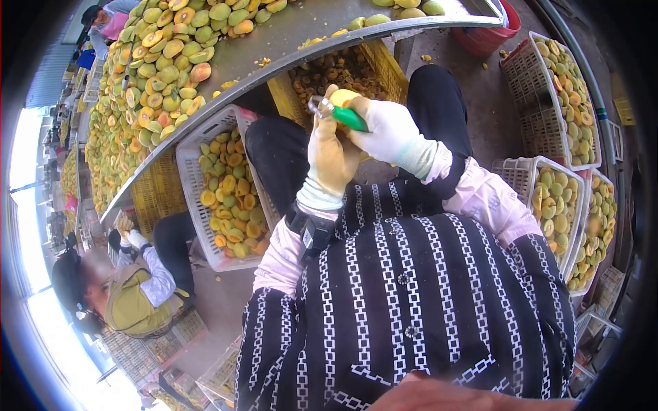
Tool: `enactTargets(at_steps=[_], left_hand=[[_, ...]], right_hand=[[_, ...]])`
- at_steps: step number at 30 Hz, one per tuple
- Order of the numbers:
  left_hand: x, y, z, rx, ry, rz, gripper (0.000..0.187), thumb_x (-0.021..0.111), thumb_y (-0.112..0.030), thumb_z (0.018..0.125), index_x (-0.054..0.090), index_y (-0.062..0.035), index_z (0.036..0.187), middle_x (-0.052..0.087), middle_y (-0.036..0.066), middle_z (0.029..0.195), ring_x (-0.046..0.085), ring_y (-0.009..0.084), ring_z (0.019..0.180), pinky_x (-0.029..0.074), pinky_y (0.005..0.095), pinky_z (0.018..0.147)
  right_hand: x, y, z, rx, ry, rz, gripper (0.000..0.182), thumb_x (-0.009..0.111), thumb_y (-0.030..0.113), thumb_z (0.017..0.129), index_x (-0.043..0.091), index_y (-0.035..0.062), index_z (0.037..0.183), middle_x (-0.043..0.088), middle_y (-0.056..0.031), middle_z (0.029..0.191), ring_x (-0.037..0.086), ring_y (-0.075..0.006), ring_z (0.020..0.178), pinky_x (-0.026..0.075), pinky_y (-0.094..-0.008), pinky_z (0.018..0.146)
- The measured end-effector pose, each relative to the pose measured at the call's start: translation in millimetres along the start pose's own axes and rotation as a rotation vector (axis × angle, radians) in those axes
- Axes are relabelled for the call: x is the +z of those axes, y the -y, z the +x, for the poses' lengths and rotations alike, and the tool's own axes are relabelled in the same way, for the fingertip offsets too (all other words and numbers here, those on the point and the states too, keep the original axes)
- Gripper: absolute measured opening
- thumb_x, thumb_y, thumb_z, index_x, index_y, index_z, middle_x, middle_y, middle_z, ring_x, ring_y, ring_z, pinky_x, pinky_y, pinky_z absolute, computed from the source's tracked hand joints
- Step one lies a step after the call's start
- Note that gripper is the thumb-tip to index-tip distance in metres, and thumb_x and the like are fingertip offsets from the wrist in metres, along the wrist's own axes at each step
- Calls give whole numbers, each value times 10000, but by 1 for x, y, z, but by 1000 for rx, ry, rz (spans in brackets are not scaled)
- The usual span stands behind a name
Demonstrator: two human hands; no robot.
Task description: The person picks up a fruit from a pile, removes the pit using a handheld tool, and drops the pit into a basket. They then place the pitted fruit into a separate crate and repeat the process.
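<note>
Both my hands wear white gloves and meet in front of my knees. My left hand (332, 154), its glove stained yellow-brown, has its fingers closed round a yellow fruit piece (345, 97). In my right hand (389, 130) is a green-handled tool (349, 118), whose curved metal end lies by the left fingertips and the fruit. The fingers partly hide the fruit. Below the hands, a yellow crate (387, 68) holds dark pits and scraps. To the left, a white crate (223, 260) contains yellow and green fruit halves.
Fruit halves are heaped on a metal table (264, 51) with a raised edge. White crates of fruit (541, 113) stand at the right, near a red tub (486, 38). A co-worker (140, 294) sits at the left; another person (106, 24) is at the upper left.
</note>
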State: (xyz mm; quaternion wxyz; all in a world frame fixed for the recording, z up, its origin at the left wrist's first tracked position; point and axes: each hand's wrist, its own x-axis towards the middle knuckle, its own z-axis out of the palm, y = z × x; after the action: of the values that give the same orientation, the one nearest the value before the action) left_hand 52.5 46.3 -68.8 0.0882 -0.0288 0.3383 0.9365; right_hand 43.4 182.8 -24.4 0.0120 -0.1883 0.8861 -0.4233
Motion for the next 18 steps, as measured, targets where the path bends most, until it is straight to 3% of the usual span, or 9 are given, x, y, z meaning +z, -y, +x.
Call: enactTargets(at_steps=[2, 3, 4, 7, 8, 10, 12, 14, 18], left_hand=[[6, -7, 4, -77, 104, 25, 427, 391, -371, 1019, 488, -35, 1265, 579, 133, 1190, 556, 254, 1118, 426, 403, 1023], [9, -11, 0, -79, -115, -117, 493, 349, -441, 1013, 489, -25, 1239, 573, 162, 1192, 560, 299, 1114, 432, 433, 1018], [-11, -9, 9, 69, -66, -156, 492, 375, -437, 1007, 474, -22, 1252, 569, 175, 1200, 558, 325, 1117, 437, 450, 1015], [-14, -26, 5, 45, -67, -371, 468, 422, -385, 997, 474, -3, 1261, 550, 173, 1265, 516, 353, 1193, 408, 500, 1051], [-12, -27, 1, 42, -69, -369, 468, 422, -385, 997, 474, -3, 1261, 550, 173, 1265, 516, 353, 1193, 408, 500, 1051], [-5, -30, 2, 120, -31, -363, 429, 447, -360, 988, 488, -28, 1257, 565, 163, 1246, 522, 350, 1188, 409, 502, 1051], [1, -28, 2, 146, -3, -355, 389, 473, -283, 971, 481, -49, 1281, 552, 152, 1272, 537, 349, 1162, 433, 488, 1016], [7, -29, 1, 108, 254, -245, 429, 508, -169, 927, 457, -99, 1347, 522, 95, 1317, 504, 279, 1210, 445, 445, 987], [16, -28, -5, 219, 235, 174, 556, 524, -110, 890, 351, -108, 1418, 478, 137, 1354, 488, 278, 1218, 452, 461, 958]], right_hand=[[5, -5, -1, -38, 8, 125, 359, 646, 234, 762, 608, 49, 1067, 631, -213, 765, 648, -360, 696, 506, -406, 642], [6, -6, -1, -74, 14, 253, 347, 642, 240, 767, 612, 50, 1056, 633, -207, 760, 653, -350, 696, 509, -398, 645], [3, -7, 0, 0, -19, 351, 359, 624, 249, 791, 609, 46, 1087, 641, -192, 759, 661, -319, 695, 514, -380, 654], [-25, -24, 23, 242, -25, 173, 529, 623, 260, 803, 500, 40, 1268, 651, -183, 784, 668, -289, 704, 518, -365, 655], [-22, -33, 30, 103, -208, 38, 503, 637, 254, 822, 493, 22, 1245, 646, -138, 759, 649, -233, 625, 520, -335, 599], [-31, -33, 29, 437, -7, 640, 397, 657, 243, 841, 527, 11, 1135, 618, -78, 723, 608, -157, 557, 500, -279, 520], [-27, -17, 22, 420, 55, 946, 324, 674, 243, 848, 532, 23, 1039, 583, -29, 694, 563, -105, 510, 465, -229, 464], [-19, -2, 18, 448, 136, 1011, 337, 690, 244, 839, 531, 9, 1021, 616, -52, 726, 548, -99, 472, 441, -213, 442], [-16, -4, 23, 373, 121, 1032, 439, 691, 226, 842, 503, -26, 1148, 621, -59, 769, 547, -86, 489, 444, -210, 450]])
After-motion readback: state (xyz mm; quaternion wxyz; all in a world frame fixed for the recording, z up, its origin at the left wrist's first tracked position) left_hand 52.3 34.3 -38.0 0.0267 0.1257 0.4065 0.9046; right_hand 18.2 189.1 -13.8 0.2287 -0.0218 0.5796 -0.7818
